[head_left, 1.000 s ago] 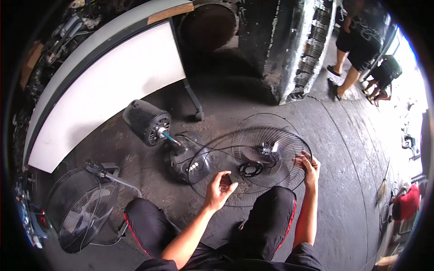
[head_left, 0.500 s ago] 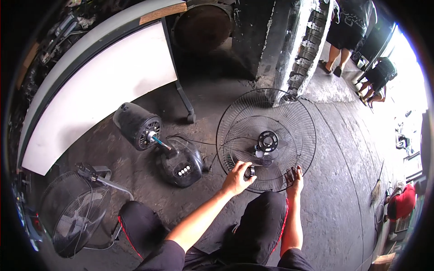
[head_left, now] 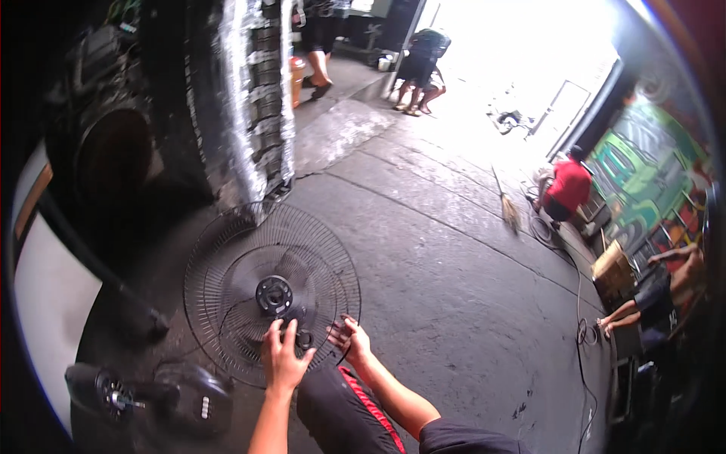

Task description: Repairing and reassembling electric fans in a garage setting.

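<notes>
A round black wire fan grille [head_left: 198, 321] stands before my knees, with a dark hub ring [head_left: 274, 295] at its middle. My left hand [head_left: 284, 359] is over its near part, with a small black ring-shaped piece [head_left: 304, 339] between index finger and thumb. My right hand [head_left: 352, 342] holds the grille's near right rim; some of its fingers show through the wires. To the left lie a black fan motor [head_left: 98, 390] with a bare shaft and its dark base [head_left: 198, 401] with a row of pale buttons.
A white panel [head_left: 49, 295] stands at the left. A wrapped pillar [head_left: 265, 98] rises beyond the grille. A broom [head_left: 510, 212], a cable [head_left: 578, 303] and a crouching person in red [head_left: 569, 185] are at the right. Other people are near the bright doorway.
The view has swung right, so the grille, motor and panel sit farther left in it. The small fan at the left has left the view. Both hands remain at the grille.
</notes>
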`<state>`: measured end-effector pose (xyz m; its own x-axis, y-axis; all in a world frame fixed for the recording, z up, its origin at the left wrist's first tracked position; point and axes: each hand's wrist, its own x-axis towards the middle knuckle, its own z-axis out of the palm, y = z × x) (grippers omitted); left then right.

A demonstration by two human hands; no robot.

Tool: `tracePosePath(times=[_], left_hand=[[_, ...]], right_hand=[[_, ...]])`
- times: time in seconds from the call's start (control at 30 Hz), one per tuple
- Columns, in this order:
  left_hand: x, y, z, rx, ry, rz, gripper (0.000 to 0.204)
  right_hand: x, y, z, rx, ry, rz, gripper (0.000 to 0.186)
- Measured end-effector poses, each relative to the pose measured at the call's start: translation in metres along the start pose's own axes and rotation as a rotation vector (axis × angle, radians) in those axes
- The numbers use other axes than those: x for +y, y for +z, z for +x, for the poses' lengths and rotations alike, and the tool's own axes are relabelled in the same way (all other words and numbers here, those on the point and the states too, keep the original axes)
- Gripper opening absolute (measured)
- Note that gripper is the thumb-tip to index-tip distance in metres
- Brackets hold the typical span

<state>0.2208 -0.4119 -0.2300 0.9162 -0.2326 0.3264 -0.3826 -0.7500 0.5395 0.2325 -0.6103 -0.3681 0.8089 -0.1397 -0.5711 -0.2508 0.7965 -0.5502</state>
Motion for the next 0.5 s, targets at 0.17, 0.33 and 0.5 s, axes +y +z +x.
tracePosePath(times=[0.17,0.33,0.5], left_hand=[[-0.02,-0.058,-0.018,0.546,0.153,0.104,0.046],[-0.126,-0.053,0.013,0.534,-0.201,0.017,0.044],[-0.197,0.007,0.053,0.115,-0.223,0.169,0.079]], right_hand=[[-0.031,-0.021,-0.024,0.123,-0.071,0.081,0.034],[-0.058,-0.053,-0.041,0.246,-0.208,0.09,0.033],[-0.096,-0.088,-0.083,0.38,-0.377,0.006,0.032]])
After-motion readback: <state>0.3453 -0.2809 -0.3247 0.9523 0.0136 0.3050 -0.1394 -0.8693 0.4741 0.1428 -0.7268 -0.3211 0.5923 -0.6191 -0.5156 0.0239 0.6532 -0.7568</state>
